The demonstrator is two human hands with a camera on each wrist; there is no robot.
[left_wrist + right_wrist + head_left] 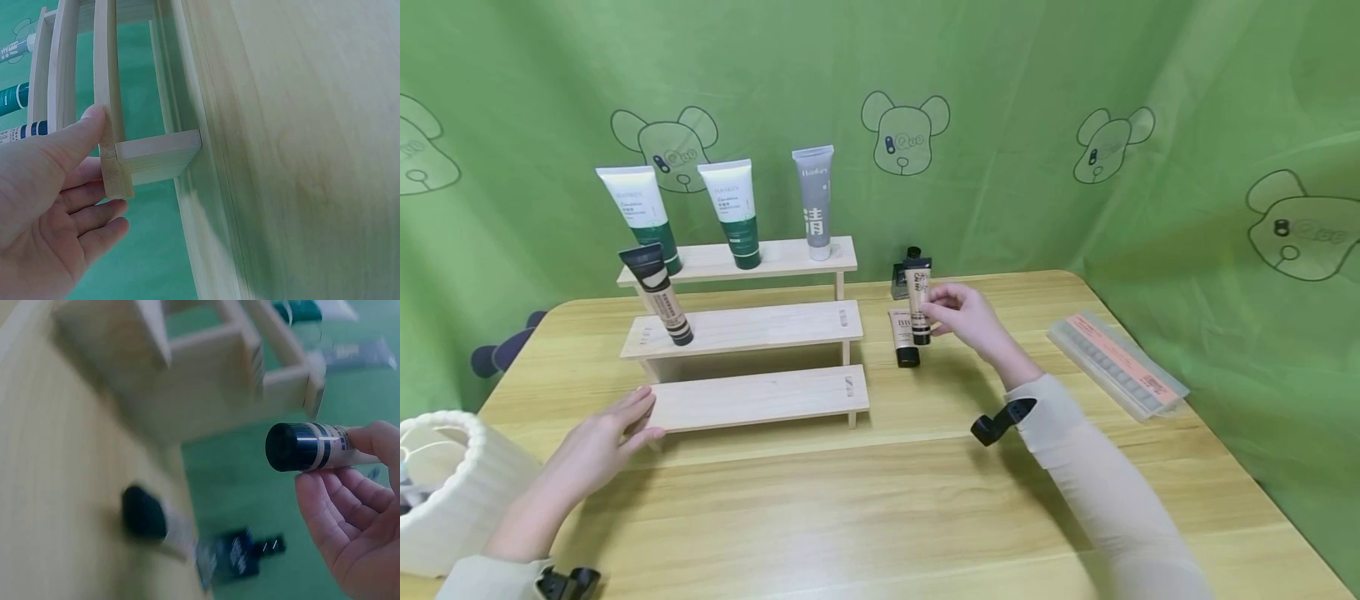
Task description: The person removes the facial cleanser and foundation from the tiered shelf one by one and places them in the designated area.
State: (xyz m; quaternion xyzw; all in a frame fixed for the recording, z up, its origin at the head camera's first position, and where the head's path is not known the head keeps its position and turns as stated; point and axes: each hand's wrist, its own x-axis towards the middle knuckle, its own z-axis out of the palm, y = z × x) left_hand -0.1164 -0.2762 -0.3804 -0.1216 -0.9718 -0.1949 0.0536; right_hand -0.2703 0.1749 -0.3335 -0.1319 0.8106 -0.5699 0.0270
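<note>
My right hand (966, 317) pinches a beige cosmetic tube (919, 292) between thumb and fingers, held above the table with its black cap down. In the right wrist view that cap (290, 447) points left, toward the wooden tiered shelf (206, 381). Just behind the held tube stand a second beige tube marked BB (903, 329) and a small dark bottle (898, 282). With my left hand (598, 442) I grip the left end of the shelf's lowest board (760, 398). The left wrist view shows the thumb on one side of the board (109, 119) and fingers on the other.
Two white-and-green tubes (730, 204) and a grey tube (815, 200) stand on the top tier. On the middle tier, a beige tube (662, 300) leans at the left. A flat clear case (1116, 362) lies right; a white basket (482, 475) sits left.
</note>
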